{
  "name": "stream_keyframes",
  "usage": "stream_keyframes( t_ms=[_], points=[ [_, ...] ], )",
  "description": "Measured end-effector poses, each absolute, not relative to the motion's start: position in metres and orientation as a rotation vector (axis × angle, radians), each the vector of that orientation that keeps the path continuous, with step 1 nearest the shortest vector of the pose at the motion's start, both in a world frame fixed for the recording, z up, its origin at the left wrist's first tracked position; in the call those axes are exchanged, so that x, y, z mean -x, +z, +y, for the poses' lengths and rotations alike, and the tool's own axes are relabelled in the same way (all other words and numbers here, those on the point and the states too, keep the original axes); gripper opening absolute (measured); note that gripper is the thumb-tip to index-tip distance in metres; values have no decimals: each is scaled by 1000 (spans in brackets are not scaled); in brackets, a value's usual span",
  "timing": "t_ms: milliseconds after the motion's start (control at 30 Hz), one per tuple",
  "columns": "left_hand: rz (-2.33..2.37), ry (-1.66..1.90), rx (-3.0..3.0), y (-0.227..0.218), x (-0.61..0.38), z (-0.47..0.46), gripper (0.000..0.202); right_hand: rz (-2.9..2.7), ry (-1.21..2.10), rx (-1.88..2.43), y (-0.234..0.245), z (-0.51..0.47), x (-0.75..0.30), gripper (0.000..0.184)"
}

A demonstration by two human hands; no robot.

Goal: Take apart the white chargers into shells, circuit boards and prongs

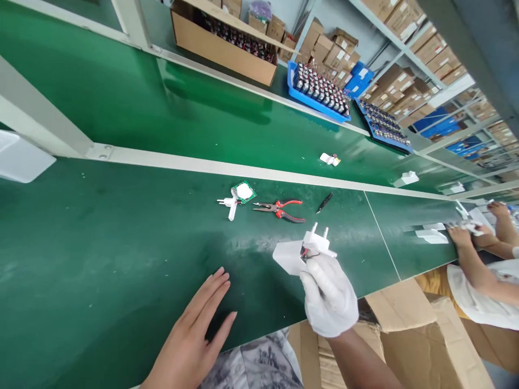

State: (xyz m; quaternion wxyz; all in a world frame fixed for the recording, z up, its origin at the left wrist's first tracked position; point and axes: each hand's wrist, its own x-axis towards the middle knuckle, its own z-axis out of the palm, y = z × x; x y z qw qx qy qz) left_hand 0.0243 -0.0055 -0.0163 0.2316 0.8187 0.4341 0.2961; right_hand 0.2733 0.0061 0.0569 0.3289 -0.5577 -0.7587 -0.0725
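Observation:
My right hand (330, 294), in a white glove, is closed on a white plug housing (290, 257). Its two-pin plug part (318, 243) stands partly off the body, with red and dark wires showing in the gap. Bare and with fingers stretched, my left hand (198, 324) is over the green bench (121, 259) and holds nothing. Beyond the hands lie needle-nose pliers (279, 207) with red and black handles. To their left, a white plug piece (231, 204) rests against a green circuit board (244, 192). A small black pen-like tool (325, 202) lies to the right of the pliers.
A pale metal rail (203, 170) crosses behind the tools. Past it are a small white part (330, 159), a cardboard box (223, 51) and a blue tray (318, 89) of components. At right, co-workers' hands (460, 236) handle white parts. Open cartons (425, 335) stand below the bench.

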Motion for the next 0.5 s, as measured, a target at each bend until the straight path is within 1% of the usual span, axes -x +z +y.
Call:
stream_keyframes(
  t_ms=[67, 200, 233, 300, 333, 400, 433, 500],
  points=[
    [1183, 823, -2276, -19, -25, -5, 46, -2028, -174, 1490, 39, 7, -276, 54],
    [1161, 818, -2317, -19, -27, -4, 39, -2091, -26, 1483, 5, 7, -280, 56],
    [1157, 814, -2321, -18, -27, -4, 38, -2098, 9, 1467, 3, 7, -282, 53],
    [1145, 796, -2321, -15, -27, -4, 36, -2028, 136, 1521, 8, 7, -287, 41],
    [1137, 789, -2317, -13, -27, -4, 36, -1913, 241, 1602, 13, 8, -288, 33],
    [1120, 784, -2304, -10, -26, -4, 36, -1487, 557, 1763, 26, 12, -286, 20],
    [1113, 791, -2295, -9, -26, -4, 36, -1258, 699, 1794, 31, 15, -282, 21],
    [1114, 821, -2272, -9, -25, -3, 35, -900, 948, 1701, 39, 25, -273, 39]
  ],
)
